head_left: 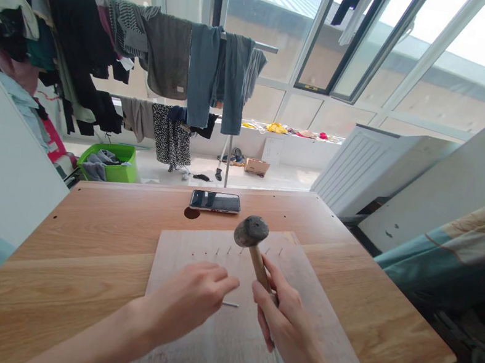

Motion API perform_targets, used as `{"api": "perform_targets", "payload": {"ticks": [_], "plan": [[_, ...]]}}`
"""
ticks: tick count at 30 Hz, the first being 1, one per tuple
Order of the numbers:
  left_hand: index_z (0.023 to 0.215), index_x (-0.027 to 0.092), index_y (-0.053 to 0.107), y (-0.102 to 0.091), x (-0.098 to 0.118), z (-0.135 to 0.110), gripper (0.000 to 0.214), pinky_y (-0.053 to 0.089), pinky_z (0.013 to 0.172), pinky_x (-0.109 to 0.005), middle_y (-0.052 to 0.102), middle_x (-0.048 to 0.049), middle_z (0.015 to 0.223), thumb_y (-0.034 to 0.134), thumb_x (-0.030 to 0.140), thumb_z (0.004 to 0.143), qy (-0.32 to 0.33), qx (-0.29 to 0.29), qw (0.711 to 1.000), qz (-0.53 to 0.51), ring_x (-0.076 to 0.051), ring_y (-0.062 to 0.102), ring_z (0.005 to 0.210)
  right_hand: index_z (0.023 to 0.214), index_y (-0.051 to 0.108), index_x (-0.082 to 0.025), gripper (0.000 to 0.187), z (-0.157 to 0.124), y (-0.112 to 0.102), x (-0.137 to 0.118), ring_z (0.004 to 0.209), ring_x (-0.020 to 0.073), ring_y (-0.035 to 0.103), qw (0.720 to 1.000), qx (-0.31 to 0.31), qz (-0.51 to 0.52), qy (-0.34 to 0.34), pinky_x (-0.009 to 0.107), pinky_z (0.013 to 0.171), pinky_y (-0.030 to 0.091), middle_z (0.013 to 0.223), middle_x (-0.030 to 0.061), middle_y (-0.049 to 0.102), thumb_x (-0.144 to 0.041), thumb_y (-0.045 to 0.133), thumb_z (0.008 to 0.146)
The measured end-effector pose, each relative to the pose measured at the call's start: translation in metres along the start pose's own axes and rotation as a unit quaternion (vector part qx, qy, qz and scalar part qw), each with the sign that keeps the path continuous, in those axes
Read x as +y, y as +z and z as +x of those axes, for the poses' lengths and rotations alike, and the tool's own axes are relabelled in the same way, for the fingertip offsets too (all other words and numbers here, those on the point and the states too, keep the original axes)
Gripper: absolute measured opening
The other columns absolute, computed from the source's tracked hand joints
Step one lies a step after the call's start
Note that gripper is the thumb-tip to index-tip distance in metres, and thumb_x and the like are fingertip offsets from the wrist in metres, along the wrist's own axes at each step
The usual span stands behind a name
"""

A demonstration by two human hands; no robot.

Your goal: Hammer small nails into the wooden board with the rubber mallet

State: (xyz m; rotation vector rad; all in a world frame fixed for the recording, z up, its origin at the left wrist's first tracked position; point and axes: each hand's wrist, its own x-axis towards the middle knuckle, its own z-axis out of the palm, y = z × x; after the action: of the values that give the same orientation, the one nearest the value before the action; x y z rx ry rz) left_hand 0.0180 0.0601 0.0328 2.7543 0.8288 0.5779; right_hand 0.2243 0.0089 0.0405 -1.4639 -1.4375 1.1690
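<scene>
My right hand (pixel 283 311) is wrapped round the wooden handle of a hammer (pixel 252 231), whose dark, rounded head is raised above a board. The whitish wooden board (pixel 212 351) lies flat on the table. Several thin nails stand upright in a row across its far part, among them a nail (pixel 229 250) left of the hammer head and another nail (pixel 280 252) right of it. Over the board, my left hand (pixel 197 292) is closed, its fingers curled. A loose nail (pixel 230 304) shows beside those fingers; I cannot tell whether they grip it.
A phone (pixel 215 202) lies on the wooden table (pixel 85 247) beyond the board, by a dark round hole (pixel 192 213). Past the table are a green basket (pixel 125 167) with clothes, hanging laundry (pixel 170 56) and a white ribbed cabinet (pixel 358 164). A curtain (pixel 462 239) hangs at right.
</scene>
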Motion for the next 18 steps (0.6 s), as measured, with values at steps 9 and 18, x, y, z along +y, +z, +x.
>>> {"api": "perform_targets", "payload": {"ticks": [9,18], "plan": [[0.091,0.018,0.073,0.010,-0.068,-0.008,0.015,0.056,0.070,-0.026,0.075,-0.0022,0.088,0.060,0.026,0.089,-0.239,0.185,0.917,-0.260,-0.015,0.068,0.075,0.154,0.040,-0.020,0.058,0.003,0.007,-0.005,0.035,0.0065,0.039,1.000,-0.018,0.008,0.000,0.015,0.031,0.037,0.058,-0.0114,0.046,-0.040,0.048,0.101],[0.090,0.019,0.071,0.016,-0.067,-0.009,0.014,0.051,0.067,-0.022,0.073,0.0005,0.083,0.057,0.017,0.088,-0.210,0.153,0.939,-0.224,-0.011,0.062,0.067,0.153,0.041,-0.020,0.056,0.008,0.016,-0.005,0.034,0.0055,0.039,0.999,-0.040,0.008,0.000,0.015,0.031,0.037,0.060,-0.0106,0.049,-0.039,0.048,0.101]]}}
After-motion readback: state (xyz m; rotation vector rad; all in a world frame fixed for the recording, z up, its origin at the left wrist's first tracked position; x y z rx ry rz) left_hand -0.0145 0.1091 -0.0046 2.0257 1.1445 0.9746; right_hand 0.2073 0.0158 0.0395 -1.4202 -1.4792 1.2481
